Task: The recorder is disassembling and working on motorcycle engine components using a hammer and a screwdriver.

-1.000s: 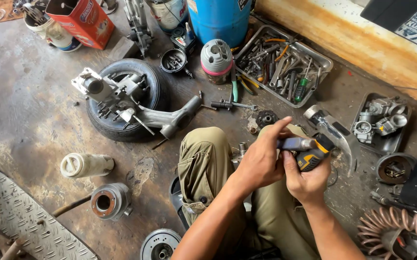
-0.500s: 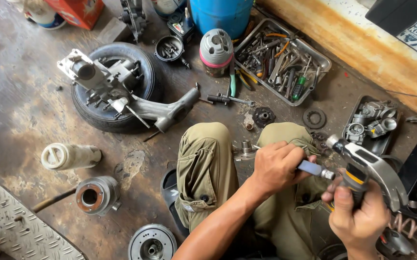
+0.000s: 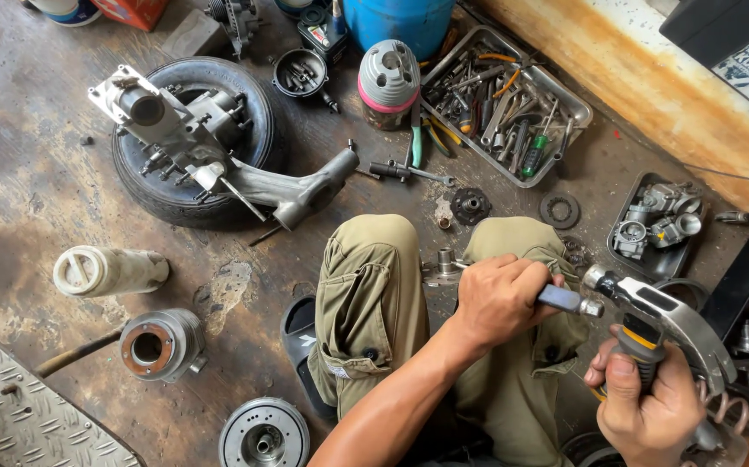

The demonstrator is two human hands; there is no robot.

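**Hammer drawn back from a punch held over the knees**

My left hand (image 3: 497,298) is clenched around a metal punch (image 3: 569,301), centre-right of the frame, its long axis running nearly level, tip end out of sight in the fist toward a small metal part (image 3: 442,266) between my knees. My right hand (image 3: 647,402), lower right, grips the handle of a claw hammer (image 3: 662,313). The hammer face sits just right of the punch's butt, nearly touching, so the right hand is the striking side. A moment ago the hammer was farther right and lower; now it has closed in. Beyond, on the floor: a tray of tools (image 3: 569,99) upper centre, a tyre with engine casing (image 3: 186,143) upper left.
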